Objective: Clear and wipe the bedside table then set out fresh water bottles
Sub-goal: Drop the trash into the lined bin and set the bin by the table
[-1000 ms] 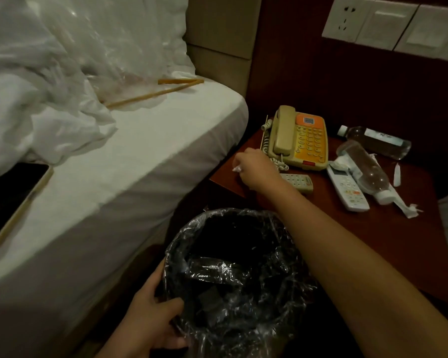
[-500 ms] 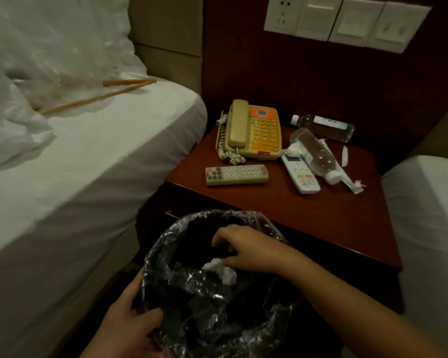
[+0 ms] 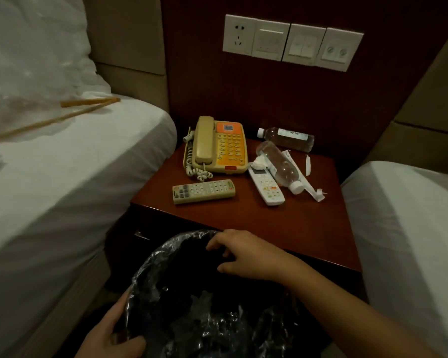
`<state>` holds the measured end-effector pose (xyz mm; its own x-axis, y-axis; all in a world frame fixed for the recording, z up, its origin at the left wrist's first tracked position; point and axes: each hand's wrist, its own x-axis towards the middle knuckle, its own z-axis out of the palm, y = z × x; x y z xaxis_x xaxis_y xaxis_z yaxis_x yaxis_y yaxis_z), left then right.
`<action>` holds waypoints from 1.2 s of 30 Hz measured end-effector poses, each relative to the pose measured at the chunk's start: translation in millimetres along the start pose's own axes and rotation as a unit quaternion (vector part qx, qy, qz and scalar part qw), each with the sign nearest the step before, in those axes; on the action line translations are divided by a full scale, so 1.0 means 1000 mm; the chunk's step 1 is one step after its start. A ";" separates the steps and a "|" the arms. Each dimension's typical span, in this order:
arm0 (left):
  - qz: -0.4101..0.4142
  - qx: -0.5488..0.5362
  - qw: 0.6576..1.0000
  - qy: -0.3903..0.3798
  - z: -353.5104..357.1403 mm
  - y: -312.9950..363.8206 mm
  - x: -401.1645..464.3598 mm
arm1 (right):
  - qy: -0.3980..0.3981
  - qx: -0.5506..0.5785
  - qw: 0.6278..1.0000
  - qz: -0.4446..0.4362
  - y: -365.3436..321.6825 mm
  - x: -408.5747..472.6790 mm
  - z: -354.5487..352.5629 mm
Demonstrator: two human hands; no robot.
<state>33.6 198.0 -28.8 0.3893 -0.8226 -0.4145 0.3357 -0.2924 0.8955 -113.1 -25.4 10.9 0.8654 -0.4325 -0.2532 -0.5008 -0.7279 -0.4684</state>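
The red-brown bedside table [image 3: 290, 228] holds a beige and orange phone [image 3: 217, 146], a beige remote [image 3: 203, 191], a white remote [image 3: 266, 185] and two plastic bottles lying on their sides: one at the back [image 3: 286, 136], one nearer [image 3: 278, 166]. Crumpled tissue [image 3: 259, 162] and torn white wrappers [image 3: 312, 188] lie around them. My left hand [image 3: 109, 334] grips the rim of a bin lined with a black bag [image 3: 204, 306]. Over the bin's far rim my right hand [image 3: 243, 254] hovers with fingers apart and nothing in it.
White beds flank the table, one on the left [image 3: 70, 177] and one on the right [image 3: 409, 228]. Chopsticks [image 3: 62, 117] and a clear plastic bag lie on the left bed. A socket and switch panel [image 3: 292, 42] is on the dark wall above.
My right hand picked a scrap of tissue from the table's left edge, dropped it into the bin, and now rises empty over the rim. The view has shifted right.
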 end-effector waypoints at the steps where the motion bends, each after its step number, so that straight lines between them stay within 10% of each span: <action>1: -0.019 -0.004 1.000 0.003 0.000 0.002 0.002 | 0.000 0.010 1.000 0.003 0.002 -0.001 0.000; 17: -0.039 0.036 0.998 0.018 0.011 0.007 0.011 | 0.021 0.103 0.994 0.018 0.022 -0.011 0.003; 23: -0.025 0.047 0.999 -0.013 0.011 0.001 0.019 | 0.151 0.211 0.964 0.054 0.040 -0.023 -0.016; 33: -0.030 0.049 0.998 -0.027 0.005 -0.004 0.023 | 0.415 -0.106 0.869 0.248 0.127 -0.025 -0.055; 36: -0.038 0.066 0.997 -0.016 0.003 -0.006 0.025 | 0.387 -0.086 0.862 0.315 0.149 -0.020 -0.055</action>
<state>38.6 177.4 -44.3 0.3394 -0.8094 -0.4792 0.2464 -0.4152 0.8757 -205.5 -154.7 -6.9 0.1819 -0.9481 0.2609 -0.9198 -0.2579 -0.2959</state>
